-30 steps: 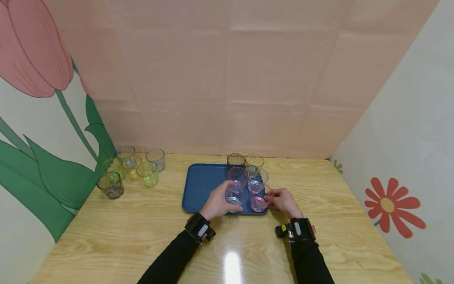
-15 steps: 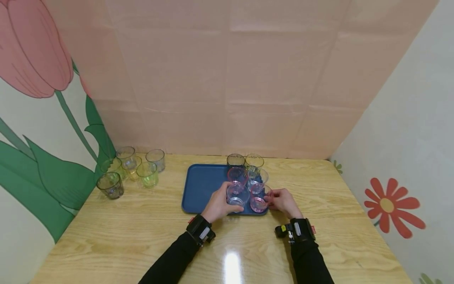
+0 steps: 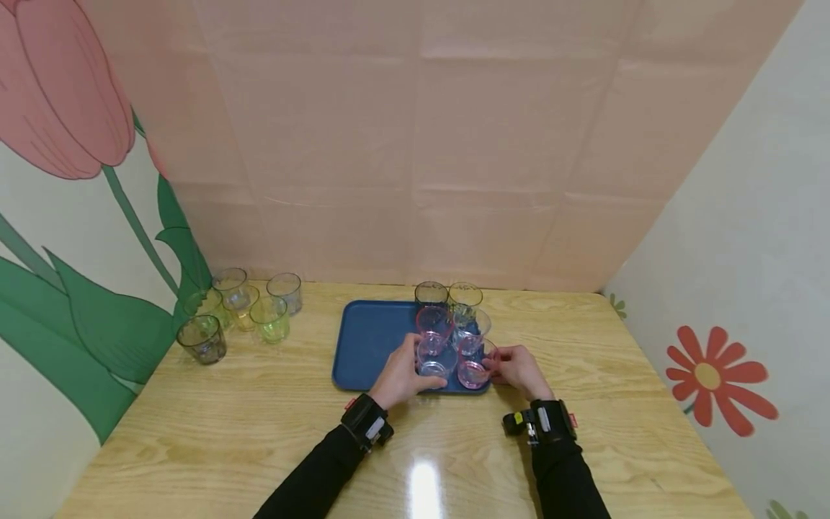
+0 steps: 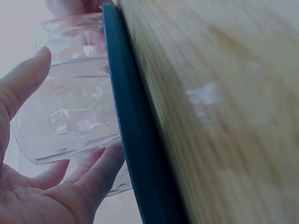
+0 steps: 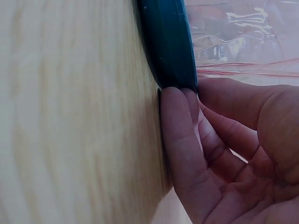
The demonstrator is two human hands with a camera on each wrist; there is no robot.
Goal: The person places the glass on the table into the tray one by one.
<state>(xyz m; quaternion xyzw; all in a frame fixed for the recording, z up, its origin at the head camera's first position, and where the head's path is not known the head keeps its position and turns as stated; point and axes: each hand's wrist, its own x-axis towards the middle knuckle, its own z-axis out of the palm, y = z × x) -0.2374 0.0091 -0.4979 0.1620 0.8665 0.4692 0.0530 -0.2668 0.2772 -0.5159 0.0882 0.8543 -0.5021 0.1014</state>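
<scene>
In the head view my left hand (image 3: 397, 375) holds a clear drinking glass (image 3: 433, 366) at the front of the blue tray (image 3: 379, 339). The left wrist view shows the thumb on one side of this glass (image 4: 77, 112) and fingers on the other, close to the tray's edge (image 4: 128, 107). My right hand (image 3: 519, 369) is at the tray's front right corner, beside a pink glass (image 3: 473, 371). Seen from the right wrist, its thumb and fingers pinch the tray's rim (image 5: 170, 42). Behind stand another pink glass (image 3: 433, 324) and a clear glass (image 3: 470, 331).
Two dark- and yellowish-rimmed glasses, a dark glass (image 3: 431, 291) and a yellowish glass (image 3: 465, 291), stand at the tray's back right. Several glasses, including a green glass (image 3: 270, 321) and a grey glass (image 3: 202, 340), are grouped on the wooden table (image 3: 259, 425) at the left.
My left hand has moved slightly to the right with the clear glass, bringing it nearer the front pink glass. The right hand stays at the tray's corner.
</scene>
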